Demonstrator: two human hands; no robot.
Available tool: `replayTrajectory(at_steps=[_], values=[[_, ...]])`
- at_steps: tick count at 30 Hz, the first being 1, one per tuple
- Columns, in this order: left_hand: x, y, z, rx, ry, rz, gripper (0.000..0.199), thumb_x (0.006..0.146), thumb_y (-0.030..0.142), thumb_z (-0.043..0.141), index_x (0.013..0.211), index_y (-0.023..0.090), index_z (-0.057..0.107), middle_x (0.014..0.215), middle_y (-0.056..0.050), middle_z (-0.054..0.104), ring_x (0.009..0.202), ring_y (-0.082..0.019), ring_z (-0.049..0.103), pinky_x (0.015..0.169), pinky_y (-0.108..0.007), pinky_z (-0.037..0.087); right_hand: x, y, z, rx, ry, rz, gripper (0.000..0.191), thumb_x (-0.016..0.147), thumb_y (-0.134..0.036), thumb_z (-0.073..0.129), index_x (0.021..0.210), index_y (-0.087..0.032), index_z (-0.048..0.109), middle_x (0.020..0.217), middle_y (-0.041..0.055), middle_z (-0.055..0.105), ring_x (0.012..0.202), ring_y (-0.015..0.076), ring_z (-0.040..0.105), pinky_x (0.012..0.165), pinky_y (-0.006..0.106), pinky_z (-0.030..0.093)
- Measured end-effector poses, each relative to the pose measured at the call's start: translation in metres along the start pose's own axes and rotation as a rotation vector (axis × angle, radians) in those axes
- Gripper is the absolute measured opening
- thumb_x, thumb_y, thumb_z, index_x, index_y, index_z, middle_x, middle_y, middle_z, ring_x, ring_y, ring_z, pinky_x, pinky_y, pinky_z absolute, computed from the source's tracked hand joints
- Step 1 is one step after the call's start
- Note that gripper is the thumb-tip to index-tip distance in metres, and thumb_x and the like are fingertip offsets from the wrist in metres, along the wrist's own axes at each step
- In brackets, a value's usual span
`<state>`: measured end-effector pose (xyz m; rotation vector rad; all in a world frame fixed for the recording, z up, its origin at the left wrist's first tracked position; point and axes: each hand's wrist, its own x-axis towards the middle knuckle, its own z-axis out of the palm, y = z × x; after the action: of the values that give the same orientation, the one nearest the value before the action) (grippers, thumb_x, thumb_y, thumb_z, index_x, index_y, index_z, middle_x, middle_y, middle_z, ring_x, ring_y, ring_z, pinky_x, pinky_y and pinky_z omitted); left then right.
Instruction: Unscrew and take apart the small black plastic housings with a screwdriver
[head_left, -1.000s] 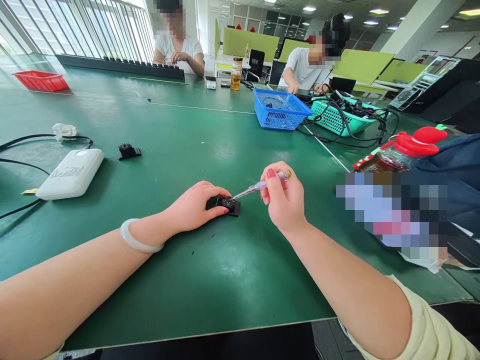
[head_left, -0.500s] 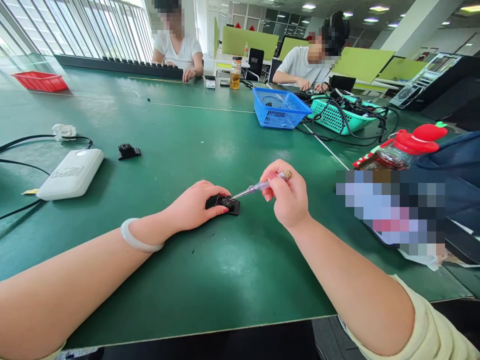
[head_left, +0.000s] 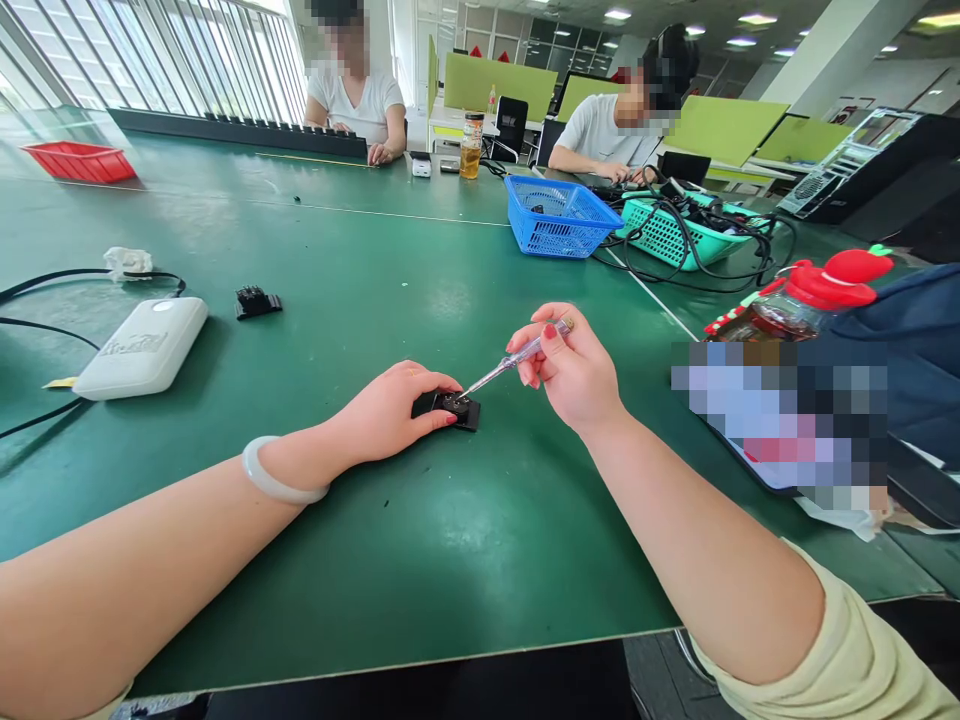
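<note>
My left hand [head_left: 401, 408] grips a small black plastic part [head_left: 466, 412] between thumb and fingers, holding it down on the green table [head_left: 322, 590]. Part of the piece is hidden under my fingers. In my right hand [head_left: 574, 370] is a slim screwdriver [head_left: 511, 360] with a clear, purplish handle, held between thumb and fingers. Its shaft slants down to the left, and the tip meets the top of the black part beside my left thumb. A similar black part [head_left: 257, 302] lies apart, farther left on the table.
A white power bank [head_left: 142, 348] with black cables lies at left. Farther off are a red tray [head_left: 81, 162], a blue basket [head_left: 562, 240] and a teal basket [head_left: 667, 240] with cables. A red-lidded bottle [head_left: 795, 300] stands right. Two people sit across the table.
The screwdriver now stands steeper, and my right hand has shifted slightly upward with its fingers repositioned on the handle. My left hand and the black part have stayed in place.
</note>
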<state>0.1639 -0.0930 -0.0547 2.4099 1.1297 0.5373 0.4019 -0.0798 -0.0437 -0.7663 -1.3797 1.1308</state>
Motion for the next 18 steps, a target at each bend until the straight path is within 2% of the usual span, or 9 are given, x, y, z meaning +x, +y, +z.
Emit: replayTrajectory(at_steps=[13, 18], values=[[-0.0007, -0.001, -0.0001, 0.009, -0.007, 0.007, 0.036, 0.091, 0.046, 0.056, 0.119, 0.027, 0.066, 0.108, -0.004, 0.07, 0.105, -0.026, 0.058, 0.093, -0.042, 0.048, 0.0002, -0.0022, -0.0032, 0.019, -0.002, -0.017, 0.039, 0.085, -0.057, 0.062, 0.1, -0.027, 0.041, 0.076, -0.0032, 0.068, 0.048, 0.0125, 0.054, 0.046, 0.027, 0.04], [0.0006, -0.0008, 0.0, 0.03, 0.007, 0.053, 0.034, 0.094, 0.038, 0.051, 0.121, 0.026, 0.065, 0.116, -0.005, 0.07, 0.111, -0.026, 0.057, 0.102, -0.045, 0.044, 0.0, -0.0021, -0.0027, 0.012, -0.026, -0.012, 0.04, 0.085, -0.059, 0.062, 0.099, -0.028, 0.042, 0.075, -0.0033, 0.069, 0.048, 0.0126, 0.054, 0.046, 0.027, 0.041]])
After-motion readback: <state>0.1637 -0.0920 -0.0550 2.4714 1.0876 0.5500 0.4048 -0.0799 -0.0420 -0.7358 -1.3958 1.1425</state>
